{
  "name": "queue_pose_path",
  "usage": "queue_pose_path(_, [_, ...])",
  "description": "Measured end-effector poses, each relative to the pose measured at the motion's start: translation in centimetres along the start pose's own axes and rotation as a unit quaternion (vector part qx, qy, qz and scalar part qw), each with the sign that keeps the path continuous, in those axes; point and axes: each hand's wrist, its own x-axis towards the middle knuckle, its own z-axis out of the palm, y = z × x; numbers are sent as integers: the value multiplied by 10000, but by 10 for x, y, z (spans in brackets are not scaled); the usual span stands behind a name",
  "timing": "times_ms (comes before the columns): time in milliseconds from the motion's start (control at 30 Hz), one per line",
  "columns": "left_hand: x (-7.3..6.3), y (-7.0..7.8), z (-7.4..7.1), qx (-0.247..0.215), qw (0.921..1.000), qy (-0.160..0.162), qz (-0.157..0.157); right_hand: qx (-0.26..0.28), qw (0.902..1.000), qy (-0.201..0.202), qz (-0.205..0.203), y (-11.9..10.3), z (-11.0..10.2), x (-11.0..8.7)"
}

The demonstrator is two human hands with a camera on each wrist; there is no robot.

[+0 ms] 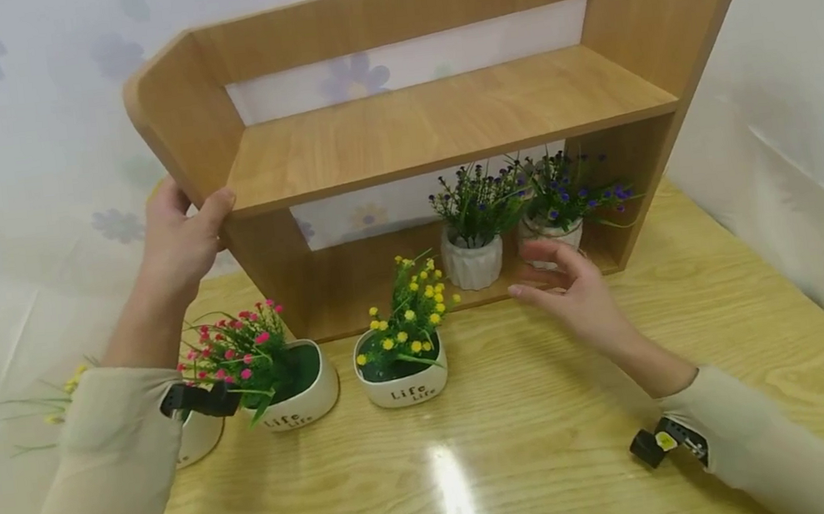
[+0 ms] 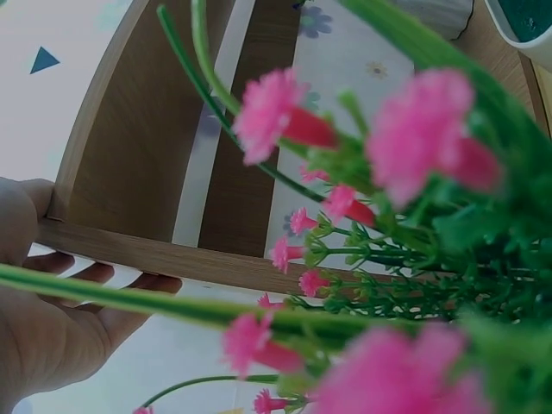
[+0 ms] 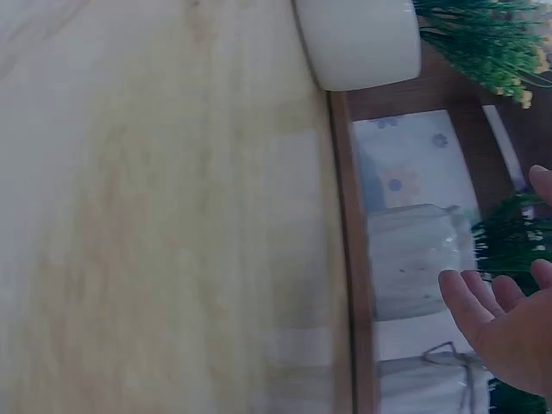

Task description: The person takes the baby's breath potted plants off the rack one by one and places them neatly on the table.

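Observation:
My left hand (image 1: 180,239) grips the left side panel of a two-tier wooden shelf (image 1: 428,125), its thumb at the end of the middle board. In the left wrist view, that hand's fingers (image 2: 129,315) lie behind the panel. My right hand (image 1: 574,290) is in front of the lower compartment, fingers parted and loosely bent, with nothing in its grasp. Just behind it stands a white pot tied with twine (image 1: 556,233), holding blue-purple flowers. To its left, a ribbed white pot (image 1: 473,266) of dark purple flowers also stands in the compartment.
On the wood-grain table (image 1: 537,445), a white "Life" planter of yellow flowers (image 1: 403,388) stands before the shelf. Left of it is one with pink flowers (image 1: 300,407). Another white planter (image 1: 201,438) is partly hidden by my left sleeve. Patterned cloth (image 1: 33,163) hangs behind.

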Motion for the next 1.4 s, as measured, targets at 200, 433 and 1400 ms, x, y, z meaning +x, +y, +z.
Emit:
queue_pose_path(200, [1,1,0,17,10000,-1,-63,254,9992,-127,288,19,15,13])
queue_pose_path(433, [2,1,-1,-24,10000,-48,-66,-164,9987,-17,473,24,19,33])
queue_pose_path(1400, [-1,1,1,2,10000,-1,-49,-1062,9943,-4,0,29,42,79])
